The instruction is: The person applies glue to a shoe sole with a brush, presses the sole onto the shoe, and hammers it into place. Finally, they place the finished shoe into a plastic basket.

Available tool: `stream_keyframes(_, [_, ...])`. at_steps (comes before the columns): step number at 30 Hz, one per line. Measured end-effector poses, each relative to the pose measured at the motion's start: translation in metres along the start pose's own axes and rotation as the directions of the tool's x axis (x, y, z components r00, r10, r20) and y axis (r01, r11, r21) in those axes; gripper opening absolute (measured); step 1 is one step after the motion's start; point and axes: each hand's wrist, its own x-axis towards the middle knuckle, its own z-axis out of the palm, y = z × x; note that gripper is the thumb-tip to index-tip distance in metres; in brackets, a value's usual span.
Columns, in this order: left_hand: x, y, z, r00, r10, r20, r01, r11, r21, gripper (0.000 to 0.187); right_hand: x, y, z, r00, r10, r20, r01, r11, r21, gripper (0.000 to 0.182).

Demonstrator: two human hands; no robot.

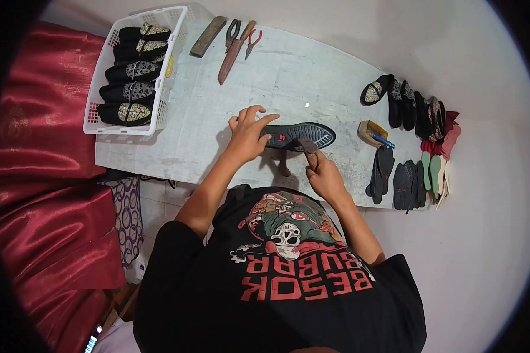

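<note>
A black shoe [321,136] lies sole up near the table's front edge, with small red marks on its ribbed sole. At its heel end is my left hand [248,136], thumb at the near side and index finger reaching over the far side, the other fingers bent. The handle of a hammer [307,145] is wrapped in my right hand [325,179]; its head overlaps the near edge of the sole. Below the shoe a short brown post [284,165] shows, its upper part hidden by the shoe.
A white basket [161,109] of black patterned shoes stands at the left. Behind are a worn block [208,36], a sheathed knife [232,59] and red-handled pliers [253,44]. On the right sit more shoes [377,90], a small container [368,130] and dark soles [380,172].
</note>
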Motion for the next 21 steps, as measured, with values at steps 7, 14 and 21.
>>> stream_keyframes(7, [0.002,0.023,0.020,0.961,0.275,-0.003,-0.275,0.960,-0.044,0.037,-0.002,0.016,-0.005,0.997,0.020,-0.071,-0.009,0.987,0.161,0.036])
stream_keyframes(14, [-0.001,0.027,0.030,0.973,0.224,-0.063,-0.224,0.975,0.015,0.032,-0.010,0.033,-0.026,0.979,0.129,-0.158,-0.115,0.989,0.093,0.028])
stream_keyframes(21, [0.009,0.038,0.037,0.977,0.178,-0.115,-0.174,0.984,0.039,0.026,-0.031,0.063,-0.015,0.940,0.237,-0.246,-0.163,0.944,0.287,0.030])
